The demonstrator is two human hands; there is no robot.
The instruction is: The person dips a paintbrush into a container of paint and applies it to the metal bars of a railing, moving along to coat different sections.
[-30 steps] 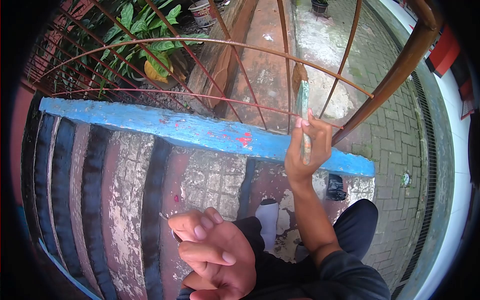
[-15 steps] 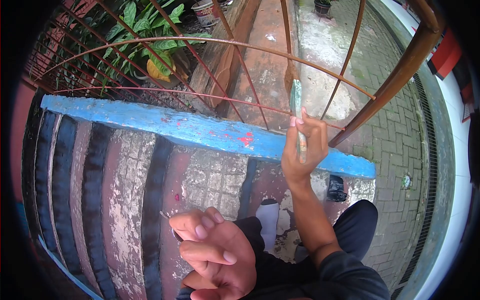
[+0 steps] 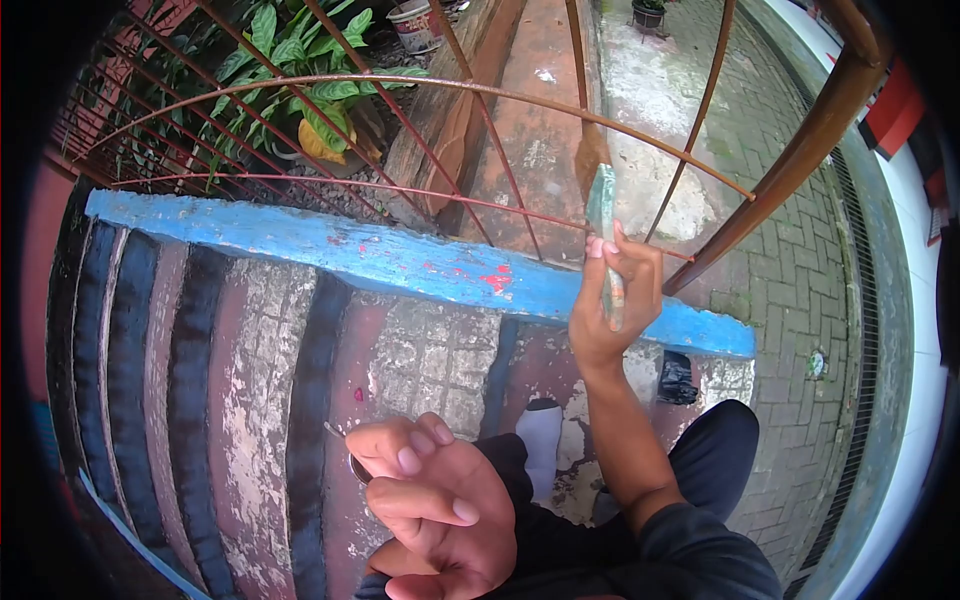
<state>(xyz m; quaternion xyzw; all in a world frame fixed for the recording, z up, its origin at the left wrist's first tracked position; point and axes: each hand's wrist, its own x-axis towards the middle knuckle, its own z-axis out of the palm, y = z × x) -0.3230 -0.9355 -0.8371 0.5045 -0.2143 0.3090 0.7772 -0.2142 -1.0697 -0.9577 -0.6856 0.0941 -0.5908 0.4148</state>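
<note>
Brown bristles tip the paintbrush (image 3: pixel 602 200), which meets the railing (image 3: pixel 576 45) beyond the blue ledge (image 3: pixel 400 258). The right hand (image 3: pixel 615 295) pinches its handle; the left hand (image 3: pixel 445 510) curls, its grip unclear.

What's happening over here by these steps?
Someone seated on the painted steps has a paintbrush in their right hand, its brown-coated bristles up against an upright bar of the metal railing, beyond the blue ledge. Their left hand is palm up with curled fingers, and a thin tip pokes out beside them; whatever it belongs to is mostly hidden.
</note>
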